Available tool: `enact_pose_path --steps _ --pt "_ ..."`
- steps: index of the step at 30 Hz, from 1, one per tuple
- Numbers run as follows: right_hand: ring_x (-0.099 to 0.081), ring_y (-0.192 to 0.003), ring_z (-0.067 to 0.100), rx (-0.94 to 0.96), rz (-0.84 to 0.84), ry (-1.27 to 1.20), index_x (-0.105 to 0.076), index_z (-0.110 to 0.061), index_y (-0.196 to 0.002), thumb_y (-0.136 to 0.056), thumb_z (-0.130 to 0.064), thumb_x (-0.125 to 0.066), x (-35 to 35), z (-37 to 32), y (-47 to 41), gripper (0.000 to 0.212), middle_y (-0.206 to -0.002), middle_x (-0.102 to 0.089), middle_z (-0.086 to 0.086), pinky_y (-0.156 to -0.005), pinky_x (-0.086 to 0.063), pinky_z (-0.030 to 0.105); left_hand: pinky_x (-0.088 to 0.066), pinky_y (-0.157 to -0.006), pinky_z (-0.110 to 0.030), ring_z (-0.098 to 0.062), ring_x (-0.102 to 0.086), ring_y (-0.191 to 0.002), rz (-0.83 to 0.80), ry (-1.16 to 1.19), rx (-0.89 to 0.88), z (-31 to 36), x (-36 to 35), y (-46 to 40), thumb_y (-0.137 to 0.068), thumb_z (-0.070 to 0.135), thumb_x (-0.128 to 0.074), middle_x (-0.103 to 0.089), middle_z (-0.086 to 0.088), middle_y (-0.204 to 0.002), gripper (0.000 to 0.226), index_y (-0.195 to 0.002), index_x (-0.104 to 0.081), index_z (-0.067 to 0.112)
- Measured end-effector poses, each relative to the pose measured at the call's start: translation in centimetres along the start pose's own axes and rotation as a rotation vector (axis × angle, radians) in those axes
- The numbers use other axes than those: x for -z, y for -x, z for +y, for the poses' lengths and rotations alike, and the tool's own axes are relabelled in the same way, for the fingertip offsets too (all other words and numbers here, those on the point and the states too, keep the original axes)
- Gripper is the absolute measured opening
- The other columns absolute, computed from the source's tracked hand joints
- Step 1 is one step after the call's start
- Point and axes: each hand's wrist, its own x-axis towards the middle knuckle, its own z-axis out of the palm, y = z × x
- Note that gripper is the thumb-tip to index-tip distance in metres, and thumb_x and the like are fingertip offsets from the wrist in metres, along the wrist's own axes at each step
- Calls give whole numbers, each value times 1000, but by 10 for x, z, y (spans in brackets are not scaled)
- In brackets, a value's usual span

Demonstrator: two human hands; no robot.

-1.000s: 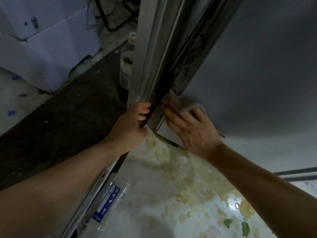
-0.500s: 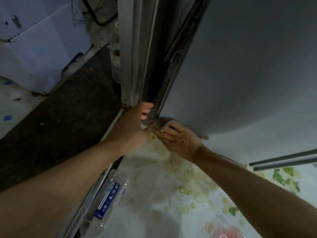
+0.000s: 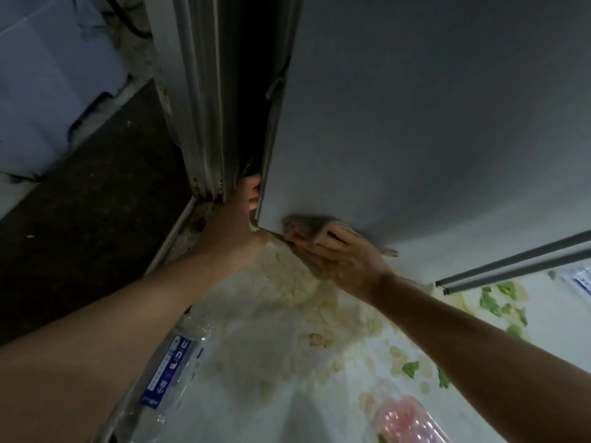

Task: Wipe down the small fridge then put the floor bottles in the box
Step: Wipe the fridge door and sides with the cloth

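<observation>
The small white fridge [image 3: 431,116] fills the upper right of the head view. My right hand [image 3: 339,254] holds a pinkish cloth [image 3: 307,227] and presses it against the bottom edge of the fridge's side panel. My left hand [image 3: 238,223] grips the fridge's lower corner, fingers curled into the dark gap beside it. A clear plastic bottle with a blue label [image 3: 168,372] lies on the floor under my left forearm. A second bottle with a pink label [image 3: 406,420] lies at the bottom right.
A grey metal frame [image 3: 198,100] stands left of the gap. A white cardboard box [image 3: 54,87] sits at upper left beyond a dark mat [image 3: 83,215]. The stained patterned floor [image 3: 287,330] spreads below. A grey rail [image 3: 511,266] crosses on the right.
My right hand with the cloth slid down and rightward from the vent at the corner to the panel's bottom edge. My left hand stayed at the corner. The view tilted down.
</observation>
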Motion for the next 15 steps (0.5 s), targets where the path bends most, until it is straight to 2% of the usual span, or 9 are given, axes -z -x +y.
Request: enact_pose_path --steps 2,4,6,8,10,12,13,15 --pt "6 -146 24 -37 55 -57 8 -15 -150 -90 -19 -20 13 1 -23 66 -160 11 2 -114 9 44 -34 -79 -10 0 -43 -113 -1 10 1 0 -1 0 -75 -5 -64 -44 10 -130 83 -142 -26 25" --pt "13 -145 23 -39 60 -20 7 -17 -150 -93 -25 -19 17 2 -33 63 -159 11 -1 -105 21 47 -36 -79 -13 -3 -44 -114 20 4 9 1 -4 1 -76 -7 -62 -43 5 -138 83 -143 -24 24" --pt "12 -146 23 -19 29 43 1 -21 -151 -94 -24 -28 15 7 -20 64 -160 9 -2 -104 22 48 -38 -82 -17 -5 -46 -116 37 9 17 4 -7 3 -77 -6 -62 -41 3 -142 84 -144 -22 25" --pt "11 -146 25 14 -24 76 -6 -22 -152 -88 -13 -34 2 8 10 71 -160 8 0 -106 19 48 -40 -79 -17 -5 -47 -116 47 7 26 6 -9 5 -79 -4 -63 -40 5 -144 86 -146 -19 26" --pt "21 -142 33 -71 -96 167 -3 -14 -151 -87 -7 -45 -20 4 54 77 -156 20 13 -107 19 51 -39 -69 -11 -3 -46 -115 43 6 38 8 -11 7 -80 -4 -63 -38 8 -145 87 -146 -17 29" --pt "40 -129 44 -235 -254 366 24 1 -140 -90 -15 -55 -33 2 103 94 -139 41 28 -104 23 56 -39 -62 -12 -5 -47 -120 42 21 51 10 -13 7 -81 -5 -62 -37 10 -145 88 -147 -16 31" --pt "48 -122 44 -166 -368 295 29 -1 -138 -84 -11 -63 -44 -2 124 107 -130 50 29 -100 27 56 -39 -60 -12 -7 -47 -121 45 28 57 10 -14 7 -81 -5 -62 -36 11 -146 88 -146 -16 31" --pt "54 -116 41 28 -501 154 21 -10 -144 -69 5 -71 -55 -3 144 120 -124 57 26 -94 30 55 -40 -60 -13 -9 -47 -123 60 36 61 12 -16 9 -81 -6 -61 -36 10 -146 88 -147 -16 31"
